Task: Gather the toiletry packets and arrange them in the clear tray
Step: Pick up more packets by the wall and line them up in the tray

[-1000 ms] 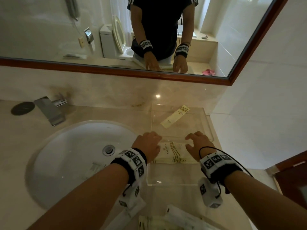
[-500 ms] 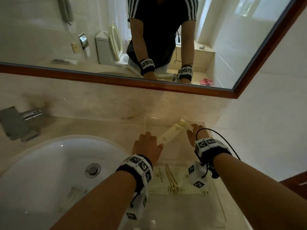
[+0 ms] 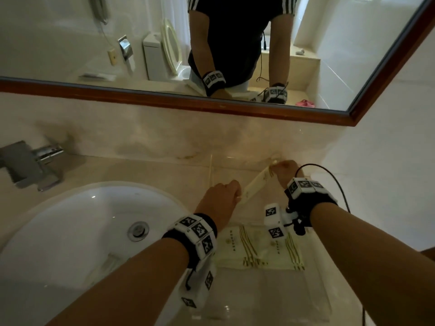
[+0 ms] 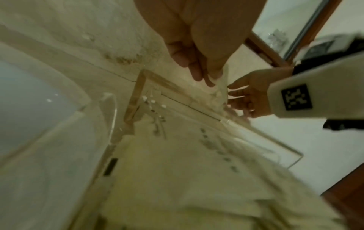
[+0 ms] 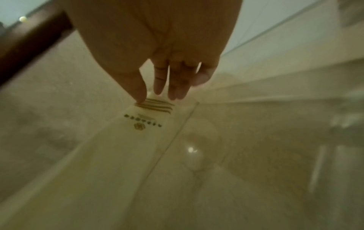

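Both hands reach into the far end of the clear tray point(image 3: 328, 300), which sits on the beige counter point(image 3: 169, 170) just right of the white sink point(image 3: 70, 231). The left hand point(image 3: 217, 200) holds the near end of a long narrow packet point(image 3: 255, 183); its grip closes on that end with fingers and thumb pinched together, as the left wrist view shows. The right hand point(image 3: 283, 171) holds the far end, where 3 gold stripes cross the wrapper; in the right wrist view the thumb and straightened fingers point(image 5: 159, 84) meet on the packet's tip, a light pinch grip. The narrow packet runs diagonally between the 2 hands, its far end close to the back wall of the tray; whether it rests on the tray floor or is lifted slightly I cannot tell. Nearer the person, 2 flat packets point(image 3: 259, 250) with gold stripes and a small emblem lie side by side on the tray floor, touching or overlapping at their inner edges. Each wrist carries a black band with white marker blocks, and a black cable loops from the right one. A chrome faucet point(image 3: 30, 164) stands at the left, and a wood-framed mirror point(image 3: 211, 43) above reflects the person's arms.
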Tool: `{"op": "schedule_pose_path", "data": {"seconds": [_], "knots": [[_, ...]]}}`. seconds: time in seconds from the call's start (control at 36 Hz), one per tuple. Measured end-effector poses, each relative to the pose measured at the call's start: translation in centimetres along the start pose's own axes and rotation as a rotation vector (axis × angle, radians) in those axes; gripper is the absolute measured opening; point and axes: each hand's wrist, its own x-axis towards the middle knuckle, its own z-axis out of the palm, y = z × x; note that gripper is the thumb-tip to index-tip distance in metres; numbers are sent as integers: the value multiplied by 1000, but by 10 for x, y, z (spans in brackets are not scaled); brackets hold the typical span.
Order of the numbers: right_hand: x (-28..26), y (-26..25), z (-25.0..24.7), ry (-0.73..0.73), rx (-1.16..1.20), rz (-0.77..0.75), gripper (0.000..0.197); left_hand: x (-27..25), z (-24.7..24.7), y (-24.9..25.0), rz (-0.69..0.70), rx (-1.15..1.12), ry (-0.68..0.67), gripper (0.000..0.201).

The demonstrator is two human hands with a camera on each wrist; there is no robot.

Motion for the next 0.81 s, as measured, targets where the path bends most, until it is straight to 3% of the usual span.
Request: {"op": "schedule_pose_path", "data": {"seconds": [0.06,0.11,0.25,0.42,0.5,0.61,0.81], "knots": [[-15,-3,-6,-55,175,-63,46,-12,-8,6,35,-108,-53,12],[-36,0,-14,-137,313,-171,46,-25,-14,10,74,-166,-112,10],[-82,9,-39,-132,-4,-222,27,-53,-25,11,101,-252,-92,3],[-144,40,-53,-259,-216,-126,17,-93,-19,3,-101,-316,-30,17],[-168,55,-45,-299,-286,-94,9,-107,-11,1,-131,-220,-78,17],[-191,70,-30,-254,-339,-57,13,-120,1,-3,-118,110,-137,7],[-202,92,-7,-157,-402,-23,16,-137,20,-6,-87,375,-182,22]]}}
